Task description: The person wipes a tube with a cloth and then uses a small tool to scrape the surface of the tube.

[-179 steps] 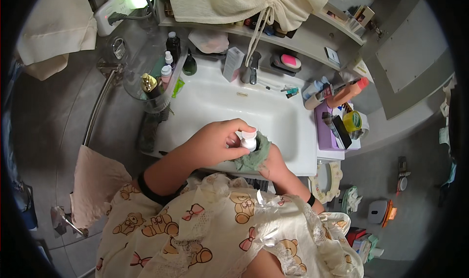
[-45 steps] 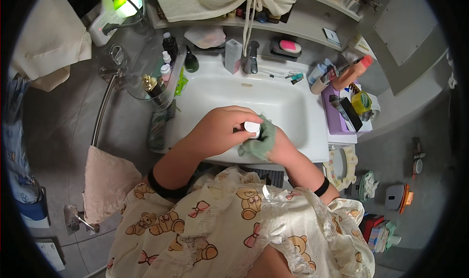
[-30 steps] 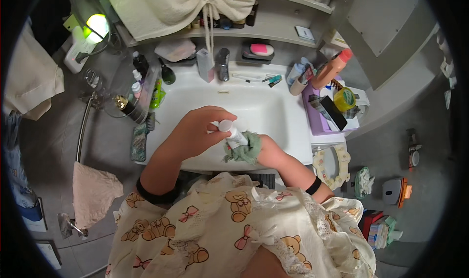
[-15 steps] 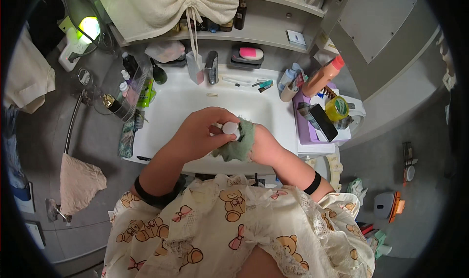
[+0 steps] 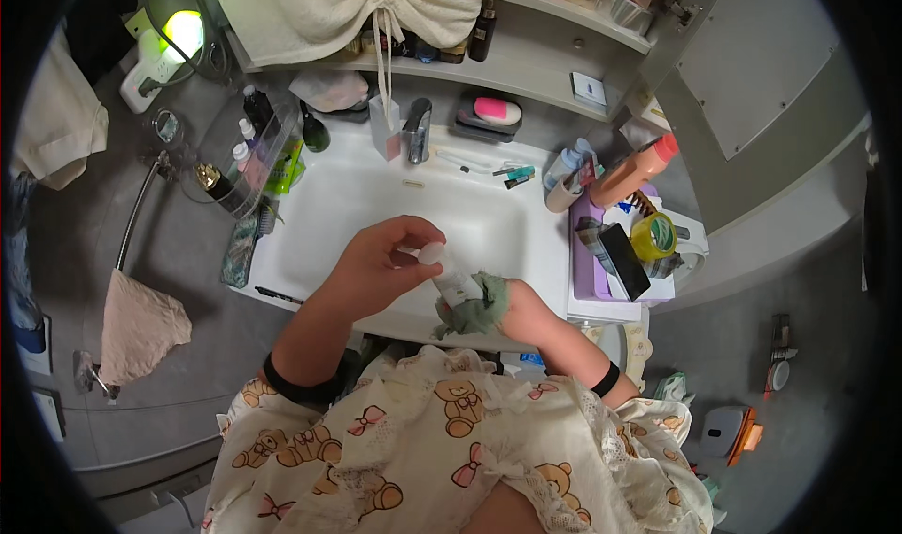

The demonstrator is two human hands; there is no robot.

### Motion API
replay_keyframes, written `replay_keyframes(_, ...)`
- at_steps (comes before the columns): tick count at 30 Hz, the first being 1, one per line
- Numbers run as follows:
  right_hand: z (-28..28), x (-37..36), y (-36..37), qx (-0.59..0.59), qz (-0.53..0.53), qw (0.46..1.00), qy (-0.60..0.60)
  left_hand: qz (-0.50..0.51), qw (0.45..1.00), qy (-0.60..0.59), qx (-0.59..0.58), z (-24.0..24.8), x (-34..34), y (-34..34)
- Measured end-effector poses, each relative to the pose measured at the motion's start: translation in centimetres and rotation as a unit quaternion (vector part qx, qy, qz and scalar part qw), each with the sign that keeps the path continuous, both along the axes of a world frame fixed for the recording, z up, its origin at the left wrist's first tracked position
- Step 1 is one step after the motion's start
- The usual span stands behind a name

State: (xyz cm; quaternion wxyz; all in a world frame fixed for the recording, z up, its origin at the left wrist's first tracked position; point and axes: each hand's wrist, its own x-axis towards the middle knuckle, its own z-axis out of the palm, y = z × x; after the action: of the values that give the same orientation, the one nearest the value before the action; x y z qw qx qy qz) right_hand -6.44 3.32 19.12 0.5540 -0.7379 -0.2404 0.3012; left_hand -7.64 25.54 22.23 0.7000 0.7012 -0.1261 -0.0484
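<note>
The left hand (image 5: 383,263) pinched a white cap (image 5: 431,253) between its fingers, the tilted bottle (image 5: 456,281) over the washbasin's (image 5: 489,222) near side, while the right hand (image 5: 520,309) held green cloth (image 5: 486,310) around its lower end

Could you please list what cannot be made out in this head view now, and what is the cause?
All in the head view:
- Right hand: its fingers are hidden by the green cloth.
- White bottle: its base is hidden by the cloth; its print is too small.
- Cream garment: its top is cut off by the upper edge.
</note>
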Motion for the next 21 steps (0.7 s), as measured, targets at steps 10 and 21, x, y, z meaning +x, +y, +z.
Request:
replay_keyframes(10, -1.2, -0.2, -0.3, 0.004, 0.002, 0.999, -0.037, -0.080, 0.994, 0.039, 0.064, -2.8, -1.4, -3.1)
replay_keyframes(21, -3.4, 0.3, -4.8, 0.043, 0.041, 0.992, 0.107, 0.067, 0.991, 0.039, -0.106, -3.4, -0.2, -3.9)
